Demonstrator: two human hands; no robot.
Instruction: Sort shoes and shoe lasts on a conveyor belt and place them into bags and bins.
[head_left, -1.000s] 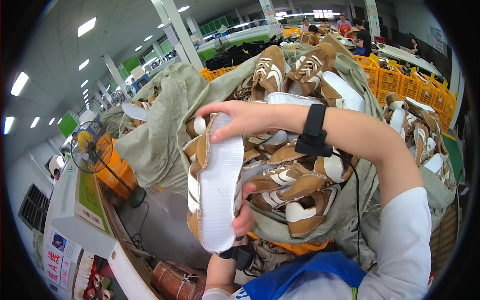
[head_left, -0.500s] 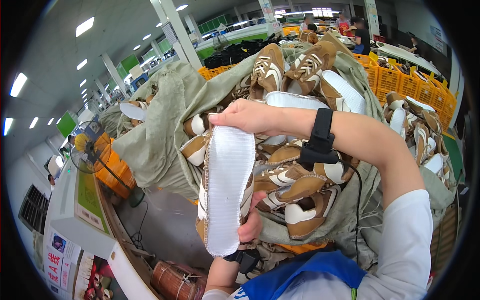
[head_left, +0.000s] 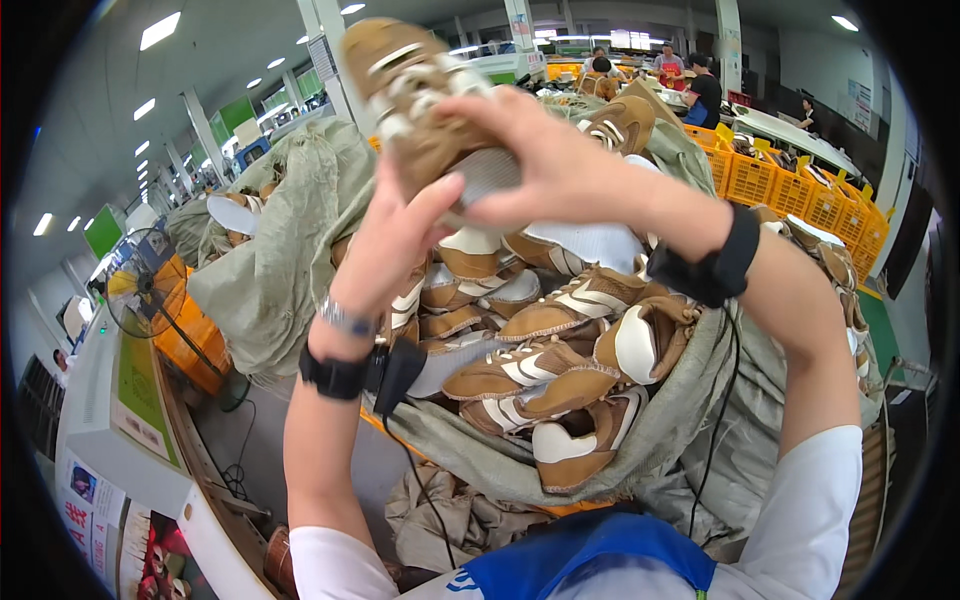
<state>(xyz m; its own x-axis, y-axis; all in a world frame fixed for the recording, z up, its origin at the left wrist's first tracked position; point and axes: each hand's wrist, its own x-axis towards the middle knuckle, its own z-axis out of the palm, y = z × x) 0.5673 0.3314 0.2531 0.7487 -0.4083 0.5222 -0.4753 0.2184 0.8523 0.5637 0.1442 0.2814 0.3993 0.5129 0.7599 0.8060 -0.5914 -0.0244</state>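
The brown suede-look shoe with white stripes and pale laces [head_left: 405, 85] is up above the far left part of the big grey-green cloth sack [head_left: 660, 440], blurred, its rounded toe pointing up and away from you. Half a second ago you held it lower, at the sack's left side, with its white ribbed sole toward you; now its laced upper shows, so the work in hand seems to have passed from sole to upper. Your right hand [head_left: 525, 160] is curled part-closed around its near end, fingers over the lacing and thumb underneath; your left hand [head_left: 385, 245] also closes on that end, thumb in front, though its other fingers are hidden and you cannot tell how firmly they grip. Inside the sack lies a heap of matching brown-and-white shoes [head_left: 520, 370]; beyond it to the right stand orange slatted plastic crates [head_left: 755, 180], and to its left a black wire-caged fan [head_left: 140, 285].
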